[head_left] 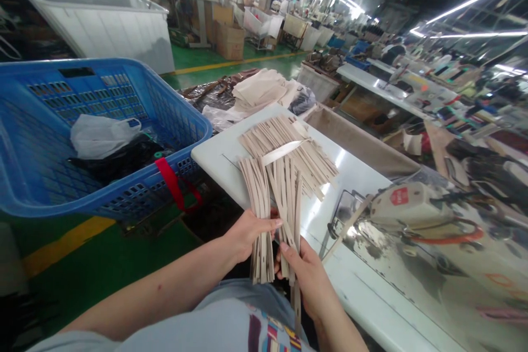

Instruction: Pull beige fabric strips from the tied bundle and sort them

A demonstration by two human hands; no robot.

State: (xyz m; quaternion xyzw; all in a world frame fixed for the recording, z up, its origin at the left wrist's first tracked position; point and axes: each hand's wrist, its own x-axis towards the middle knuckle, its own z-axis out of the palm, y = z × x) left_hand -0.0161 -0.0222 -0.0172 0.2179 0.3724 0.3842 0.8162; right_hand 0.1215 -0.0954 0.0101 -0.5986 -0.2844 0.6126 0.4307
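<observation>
**Left hand (pixel 253 231) and right hand (pixel 305 267) each close on a bundle of pale strips**

The white surface (pixel 216 148) is the largest thing here, running from the far left to the near right; beside it at left stands a blue basket (pixel 169 104), with a white bin (pixel 124 27) farther off; a sewing machine (pixel 400 203) sits on the right part of the surface; beyond the far edge lies a heap of pale cloth (pixel 264 91).

Next in size comes the pile of strips (pixel 317 168), spread on the far left part of the surface; it lies on the far side of both hands, its strips mostly slanting from far left to near right; the left hand sits a little farther in, while the right hand is nearer the person.

Smaller are the two held bundles, side by side with long axes running roughly near to far; the left hand is clamped around the left bundle (pixel 258 192), thumb across its top; the right hand is clamped on the right bundle (pixel 291 198), whose strips fan slightly; the far ends of both extend to the near edge of the pile.

Smallest are a red strap (pixel 171 184) on the basket's rim and a whiter strip (pixel 282 152) lying across the pile.
</observation>
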